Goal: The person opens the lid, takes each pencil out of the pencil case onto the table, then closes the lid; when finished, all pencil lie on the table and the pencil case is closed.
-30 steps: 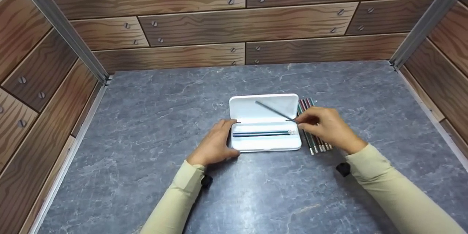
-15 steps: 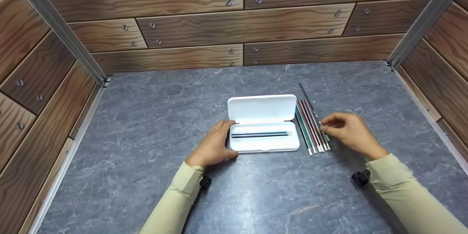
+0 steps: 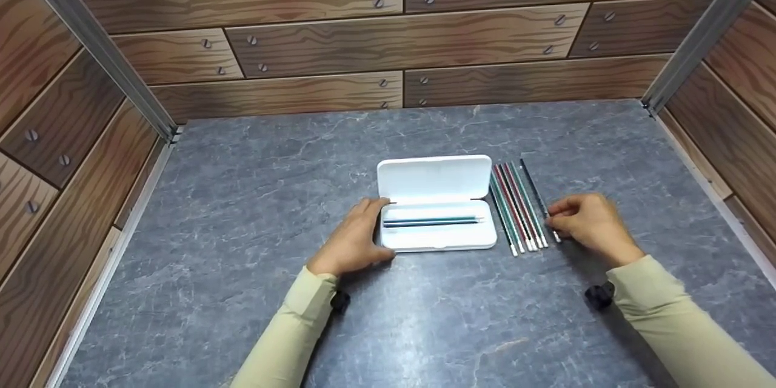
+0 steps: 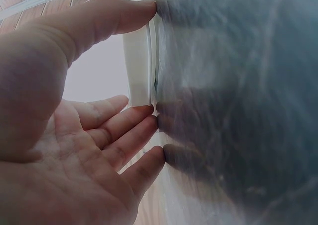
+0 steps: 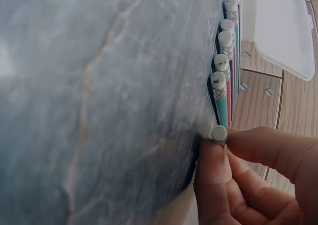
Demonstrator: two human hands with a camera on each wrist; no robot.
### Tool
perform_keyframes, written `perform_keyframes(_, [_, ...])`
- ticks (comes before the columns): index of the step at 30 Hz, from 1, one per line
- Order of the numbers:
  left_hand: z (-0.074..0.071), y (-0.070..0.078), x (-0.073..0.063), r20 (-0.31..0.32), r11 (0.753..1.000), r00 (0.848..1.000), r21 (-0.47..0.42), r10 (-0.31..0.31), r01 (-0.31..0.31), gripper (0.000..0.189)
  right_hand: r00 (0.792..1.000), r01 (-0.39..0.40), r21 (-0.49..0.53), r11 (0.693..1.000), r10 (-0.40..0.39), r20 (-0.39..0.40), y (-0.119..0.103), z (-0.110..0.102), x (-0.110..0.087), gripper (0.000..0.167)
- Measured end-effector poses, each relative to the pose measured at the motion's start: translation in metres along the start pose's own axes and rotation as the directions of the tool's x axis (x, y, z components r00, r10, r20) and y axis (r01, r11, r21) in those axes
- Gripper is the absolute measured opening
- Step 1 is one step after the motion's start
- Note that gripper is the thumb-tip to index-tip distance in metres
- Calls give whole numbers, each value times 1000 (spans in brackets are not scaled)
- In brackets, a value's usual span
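A white pencil case stands with its lid raised, and dark pencils lie together inside its base. My left hand holds the case's left end, thumb at the front corner and fingers near the hinge; in the left wrist view the white end wall shows between them. My right hand pinches a black pencil near its eraser end, between thumb and forefinger. The white eraser pokes out by the fingertips in the right wrist view. This pencil lies slanted, right of the row.
Several green, red and dark pencils lie side by side just right of the case, erasers toward me. The grey marbled tabletop is bounded by wood-patterned walls at the back and sides.
My right hand has carried the black pencil from over the open case to the right, past the row, and lowered it to the table. The left hand stays at the case.
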State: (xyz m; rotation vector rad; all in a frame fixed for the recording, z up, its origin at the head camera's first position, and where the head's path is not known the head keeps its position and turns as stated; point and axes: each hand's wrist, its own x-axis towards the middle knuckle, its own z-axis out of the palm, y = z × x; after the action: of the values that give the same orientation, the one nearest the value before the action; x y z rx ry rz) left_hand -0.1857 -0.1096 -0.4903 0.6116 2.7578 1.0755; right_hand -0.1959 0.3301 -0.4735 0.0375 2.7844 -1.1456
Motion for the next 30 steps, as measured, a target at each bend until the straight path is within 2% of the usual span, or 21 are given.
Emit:
perform_keyframes(5, [0, 0, 0, -2, 1000, 1000, 1, 5, -5, 97, 999, -31, -16, 999, 31, 26, -3, 1, 0, 39])
perform_keyframes(12, [-1, 2, 0, 10, 1000, 1000, 11, -19, 19, 97, 999, 6, -56, 998, -4, 37, -6, 2, 0, 36])
perform_keyframes(17, [-1, 2, 0, 4, 1000, 1000, 19, -7, 7, 96, 1000, 7, -59, 998, -5, 25, -8, 3, -2, 35])
perform_keyframes(21, [-1, 2, 0, 4, 1000, 1000, 14, 0, 0, 96, 1000, 14, -72, 997, -15, -14, -11, 4, -2, 34])
perform_keyframes(25, [0, 1, 0, 4, 1000, 1000, 9, -1, 1, 97, 987, 94, -136, 986, -110, -115, -21, 10, 1, 27])
perform_keyframes(28, [0, 1, 0, 4, 1000, 1000, 8, -3, 3, 98, 961, 195, -162, 967, -221, -166, -34, 17, 3, 20])
perform_keyframes(30, [0, 1, 0, 2, 1000, 1000, 6, -2, 2, 98, 946, 260, -145, 955, -282, -161, -43, 24, 5, 19])
